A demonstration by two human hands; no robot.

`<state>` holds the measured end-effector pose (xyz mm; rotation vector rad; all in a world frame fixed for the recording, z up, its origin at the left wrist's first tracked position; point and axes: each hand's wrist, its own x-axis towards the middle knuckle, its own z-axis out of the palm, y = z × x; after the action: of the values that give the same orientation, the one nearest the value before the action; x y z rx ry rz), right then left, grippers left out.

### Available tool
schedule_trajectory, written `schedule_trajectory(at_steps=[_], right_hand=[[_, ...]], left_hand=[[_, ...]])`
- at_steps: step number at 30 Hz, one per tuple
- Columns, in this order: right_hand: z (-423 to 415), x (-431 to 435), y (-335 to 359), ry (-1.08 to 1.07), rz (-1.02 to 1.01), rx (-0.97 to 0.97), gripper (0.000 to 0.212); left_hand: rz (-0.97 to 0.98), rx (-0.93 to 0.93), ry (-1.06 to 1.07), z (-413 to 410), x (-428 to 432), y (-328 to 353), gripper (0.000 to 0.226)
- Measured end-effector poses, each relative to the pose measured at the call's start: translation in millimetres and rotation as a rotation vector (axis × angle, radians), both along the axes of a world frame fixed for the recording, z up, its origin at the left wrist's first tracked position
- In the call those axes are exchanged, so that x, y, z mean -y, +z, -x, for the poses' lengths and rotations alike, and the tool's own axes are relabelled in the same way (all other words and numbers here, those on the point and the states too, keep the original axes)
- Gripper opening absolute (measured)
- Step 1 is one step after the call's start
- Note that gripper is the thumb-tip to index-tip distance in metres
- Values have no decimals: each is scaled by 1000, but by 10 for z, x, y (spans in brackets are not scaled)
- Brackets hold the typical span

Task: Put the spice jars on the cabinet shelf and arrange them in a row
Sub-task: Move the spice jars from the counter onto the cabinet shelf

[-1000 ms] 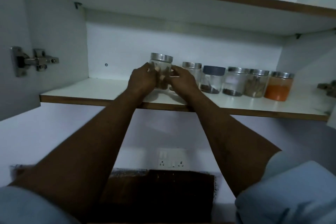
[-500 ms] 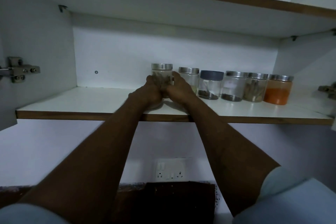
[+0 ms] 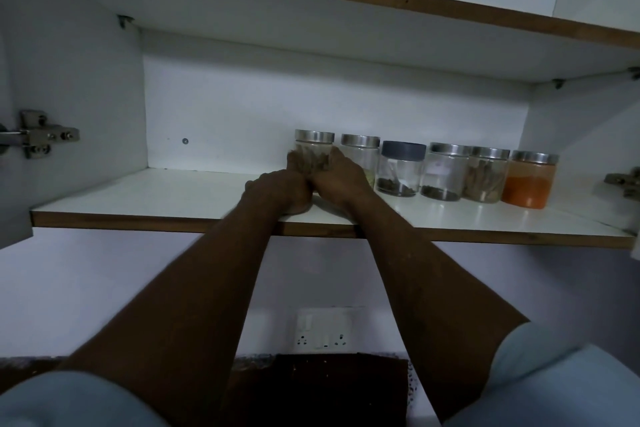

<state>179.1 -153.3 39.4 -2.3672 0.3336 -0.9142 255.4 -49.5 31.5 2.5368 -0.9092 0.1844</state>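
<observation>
Seating the sixth jar at the left end of the row: both hands are cupping it low on the glass, the left hand on its left side and the right hand on its right, fingers curled closed around the body. Its base is hidden behind the hands, so I cannot tell whether it is bearing fully on the cabinet shelf or sitting just clear of it.

Row status, running toward the right end of the shelf:
- silver-lidded jar, just beside the held one, partly behind the right hand
- dark-lidded jar, dark contents at the bottom
- silver-lidded jar with a thin dark layer
- jar of brown sticks, touching or nearly touching its left neighbour
- orange-powder jar, last in line

All five are standing upright along the back half of the shelf, in a fairly straight line. Judgement: placement is looking nearly complete; what is remaining is releasing the held jar and perhaps nudging it into line. The left part of the shelf is lying bare. No other jars are showing.

Labels: no brand or readable writing is showing on any jar; a pale patch inside one is too dim to read.
</observation>
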Motion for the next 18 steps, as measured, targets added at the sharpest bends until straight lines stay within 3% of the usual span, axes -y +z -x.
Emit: schedule_trajectory(at_steps=[2,5,8,13,18], right_hand=[[25,1,6,-27,20,23,63],[128,-21,1,-68,-34,134,86],[187,-22,-22,-100,25,202,68],[318,-179,-38,-26,261,-26,16],[553,-346,-135,-45,361,-80,21]], left_hand=[[9,29,33,7,-15,-12,95],[94,88,149,97,-83,-16,84],[135,142,195,223,-148,-24,63],[161,216,148,456,-340,-43,26],[215,395,132,775,-638,-252,27]])
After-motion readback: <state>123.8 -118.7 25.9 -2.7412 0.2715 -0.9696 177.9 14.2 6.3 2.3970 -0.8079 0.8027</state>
